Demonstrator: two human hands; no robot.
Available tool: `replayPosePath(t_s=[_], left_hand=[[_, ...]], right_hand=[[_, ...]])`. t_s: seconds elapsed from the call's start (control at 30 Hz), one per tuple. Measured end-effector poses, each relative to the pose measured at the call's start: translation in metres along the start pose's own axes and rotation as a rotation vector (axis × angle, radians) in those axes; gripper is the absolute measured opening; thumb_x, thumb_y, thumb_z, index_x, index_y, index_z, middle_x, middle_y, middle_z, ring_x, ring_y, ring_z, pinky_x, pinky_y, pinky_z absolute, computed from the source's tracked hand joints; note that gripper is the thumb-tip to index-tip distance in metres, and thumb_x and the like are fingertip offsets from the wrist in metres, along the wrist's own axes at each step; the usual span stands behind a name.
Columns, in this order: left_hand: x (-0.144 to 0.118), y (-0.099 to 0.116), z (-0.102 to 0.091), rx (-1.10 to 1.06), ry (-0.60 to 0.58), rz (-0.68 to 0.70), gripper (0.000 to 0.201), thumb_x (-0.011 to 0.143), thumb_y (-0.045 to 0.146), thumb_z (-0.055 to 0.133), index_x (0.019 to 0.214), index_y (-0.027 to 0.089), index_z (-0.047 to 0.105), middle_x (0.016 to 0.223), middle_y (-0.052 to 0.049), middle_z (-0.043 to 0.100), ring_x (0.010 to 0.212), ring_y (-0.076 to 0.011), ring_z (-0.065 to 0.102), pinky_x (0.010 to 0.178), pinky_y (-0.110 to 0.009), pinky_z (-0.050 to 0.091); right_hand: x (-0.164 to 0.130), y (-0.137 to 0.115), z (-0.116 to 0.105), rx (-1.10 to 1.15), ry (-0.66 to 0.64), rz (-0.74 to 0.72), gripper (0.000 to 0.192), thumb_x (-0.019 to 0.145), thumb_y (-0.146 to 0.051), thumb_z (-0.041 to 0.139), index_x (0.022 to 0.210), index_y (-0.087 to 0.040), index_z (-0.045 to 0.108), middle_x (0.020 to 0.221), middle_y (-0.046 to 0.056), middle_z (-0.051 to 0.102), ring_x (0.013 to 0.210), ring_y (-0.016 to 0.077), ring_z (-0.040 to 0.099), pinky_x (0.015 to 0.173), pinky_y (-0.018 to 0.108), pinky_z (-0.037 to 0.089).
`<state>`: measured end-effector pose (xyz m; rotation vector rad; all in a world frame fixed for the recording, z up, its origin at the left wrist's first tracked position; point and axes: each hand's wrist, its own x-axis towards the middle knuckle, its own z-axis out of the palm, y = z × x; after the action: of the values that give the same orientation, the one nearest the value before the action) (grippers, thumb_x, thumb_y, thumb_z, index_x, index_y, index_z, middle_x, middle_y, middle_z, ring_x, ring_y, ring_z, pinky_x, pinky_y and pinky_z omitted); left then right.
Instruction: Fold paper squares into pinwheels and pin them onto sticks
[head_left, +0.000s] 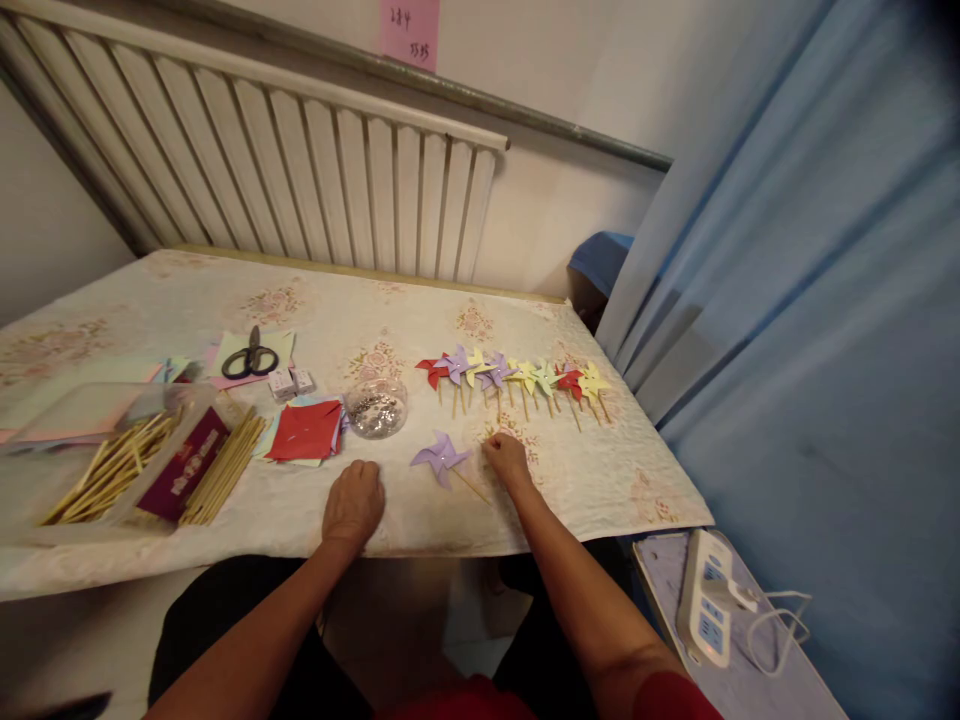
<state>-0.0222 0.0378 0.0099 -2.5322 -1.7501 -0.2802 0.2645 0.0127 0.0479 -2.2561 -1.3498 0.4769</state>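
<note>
My left hand point(354, 503) rests on the cloth at the table's near edge with its fingers curled under, nothing showing in it. My right hand point(507, 460) lies in a loose fist to the right, also with nothing visible in it. Between them is a purple paper pinwheel point(442, 458) on a thin wooden stick, apart from both hands. Beyond my right hand, a row of red, purple, yellow and pale green pinwheels point(496, 371) lies with sticks toward me. A clear round dish point(377, 410) of small shiny pieces sits ahead of my left hand.
Left are red and coloured paper squares point(306, 431), small boxes point(282, 384), black-handled scissors point(251, 360), a bundle of sticks point(225, 468) and a clear plastic box point(124, 515) of sticks. A power strip point(706, 600) lies right, beside a blue curtain point(795, 400). A radiator point(322, 160) stands behind.
</note>
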Motion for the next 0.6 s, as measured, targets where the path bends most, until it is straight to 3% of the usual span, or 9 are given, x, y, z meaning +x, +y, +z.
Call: replayPosePath(t_s=[0.33,0.47,0.6], left_hand=[[-0.002,0.002,-0.002,-0.027,-0.043,-0.029,0.022,0.097,0.017,0.041,0.094,0.016,0.063,0.097,-0.012,0.062,0.096,-0.0259,0.058,0.085,-0.038,0.041],[-0.003,0.002,-0.002,-0.029,-0.041,-0.027,0.021,0.097,0.016,0.041,0.093,0.016,0.062,0.096,-0.012,0.062,0.095,-0.0262,0.058,0.085,-0.039,0.041],[-0.003,0.002,-0.002,-0.036,-0.037,-0.015,0.020,0.096,0.016,0.042,0.093,0.015,0.062,0.096,-0.013,0.061,0.095,-0.0271,0.057,0.083,-0.039,0.041]], right_hand=[[0.067,-0.066,0.039,-0.076,0.066,0.018,0.018,0.089,-0.021,0.059,0.093,-0.015,0.075,0.094,0.011,0.077,0.084,0.0187,0.067,0.069,0.025,0.042],[0.076,-0.076,0.050,-0.106,0.073,0.064,0.026,0.092,-0.027,0.060,0.108,-0.012,0.073,0.109,0.018,0.075,0.100,0.0247,0.070,0.078,0.029,0.048],[0.083,-0.078,0.055,-0.114,0.061,0.116,0.026,0.092,-0.022,0.058,0.110,-0.010,0.073,0.111,0.021,0.074,0.103,0.0279,0.071,0.080,0.032,0.050]])
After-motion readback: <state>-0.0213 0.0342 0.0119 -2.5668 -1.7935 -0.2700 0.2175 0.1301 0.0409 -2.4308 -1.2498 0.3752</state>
